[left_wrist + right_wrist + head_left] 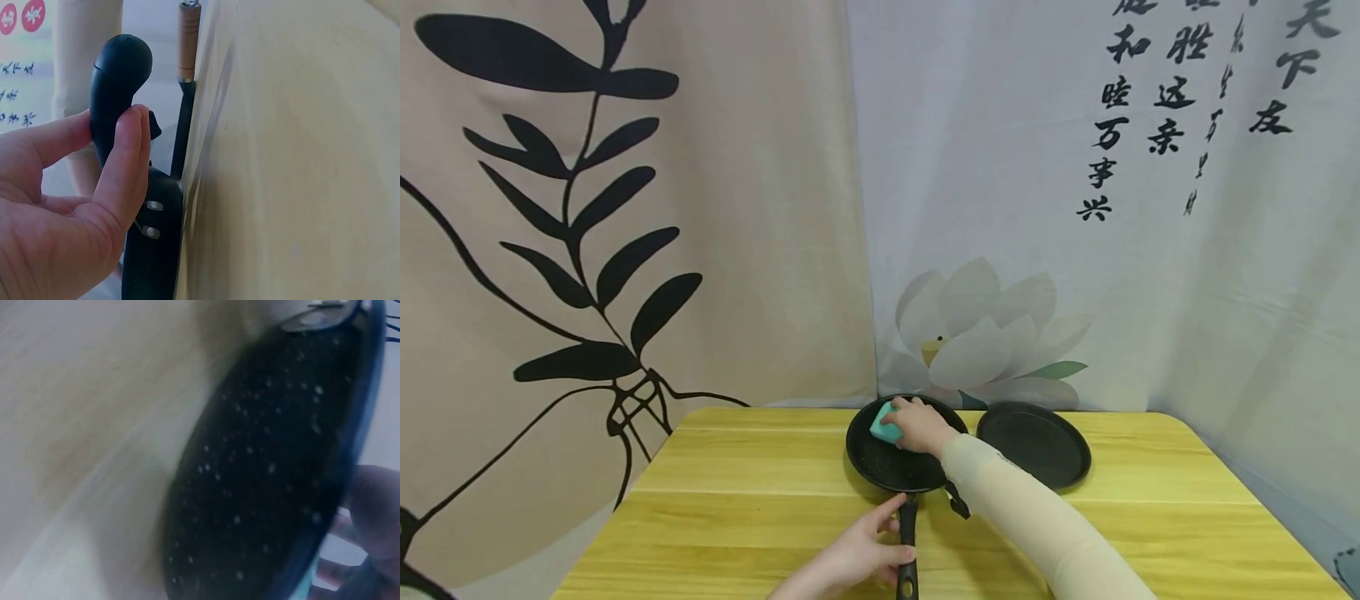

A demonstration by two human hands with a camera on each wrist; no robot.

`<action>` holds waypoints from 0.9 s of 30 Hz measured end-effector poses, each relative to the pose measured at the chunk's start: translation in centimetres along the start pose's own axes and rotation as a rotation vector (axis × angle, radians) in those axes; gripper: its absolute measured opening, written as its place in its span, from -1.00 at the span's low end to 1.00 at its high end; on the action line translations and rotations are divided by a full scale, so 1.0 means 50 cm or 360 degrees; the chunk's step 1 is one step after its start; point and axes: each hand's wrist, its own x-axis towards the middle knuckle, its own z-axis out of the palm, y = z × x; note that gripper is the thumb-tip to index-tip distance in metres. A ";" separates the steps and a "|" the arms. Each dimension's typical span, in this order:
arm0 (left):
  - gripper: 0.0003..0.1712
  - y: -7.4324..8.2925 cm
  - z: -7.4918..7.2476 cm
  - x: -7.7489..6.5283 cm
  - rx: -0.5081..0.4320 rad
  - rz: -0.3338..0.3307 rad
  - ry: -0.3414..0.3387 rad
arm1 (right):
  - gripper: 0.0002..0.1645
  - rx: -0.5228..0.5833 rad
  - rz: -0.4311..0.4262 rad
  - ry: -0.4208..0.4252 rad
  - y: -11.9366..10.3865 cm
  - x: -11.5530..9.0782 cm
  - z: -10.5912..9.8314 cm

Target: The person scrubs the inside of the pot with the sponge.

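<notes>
1. Closest to us, a person's left hand (872,543) pinches the black handle (907,537) of a frying pan (880,468), thumb on one side and fingers on the other; from the left wrist, we see the handle's rounded end rising past the fingertips (128,128).

2. From the lower right, a pale sleeve (1037,517) stretches across the wood-grained counter (760,517). A small black part (957,501) juts out beside it, near the pan's rim (what it belongs to, we cannot tell).

3. Beyond the left hand, toward the counter's far edge, sits the frying pan, its handle pointing our way. In the right wrist view, we find its dark surface dotted with white specks.

4. Inside that pan, left of its middle, the right hand (921,427) grips a turquoise sponge (886,427) with bent fingers.

5. To the right, close to the frying pan, a flat black pan (1037,446) lies on the counter, partly screened from us by the sleeve.

6. Behind everything, we see a fabric backdrop (775,208) printed with a black leafy branch (574,242), a pale flower (973,358) and columns of dark characters (1129,43).
</notes>
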 end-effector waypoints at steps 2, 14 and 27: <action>-0.11 0.001 0.001 0.000 -0.0013 -0.0006 -0.0004 | -0.44 0.0037 0.0037 -0.0026 0.006 -0.002 -0.001; -0.10 -0.001 0.004 0.001 -0.0048 -0.0020 0.0009 | -0.49 -0.0123 0.0072 -0.0065 0.036 -0.018 -0.011; -0.11 0.002 0.005 0.001 -0.0003 -0.0021 0.0043 | -0.60 -0.0200 0.0131 -0.0143 0.056 -0.040 -0.039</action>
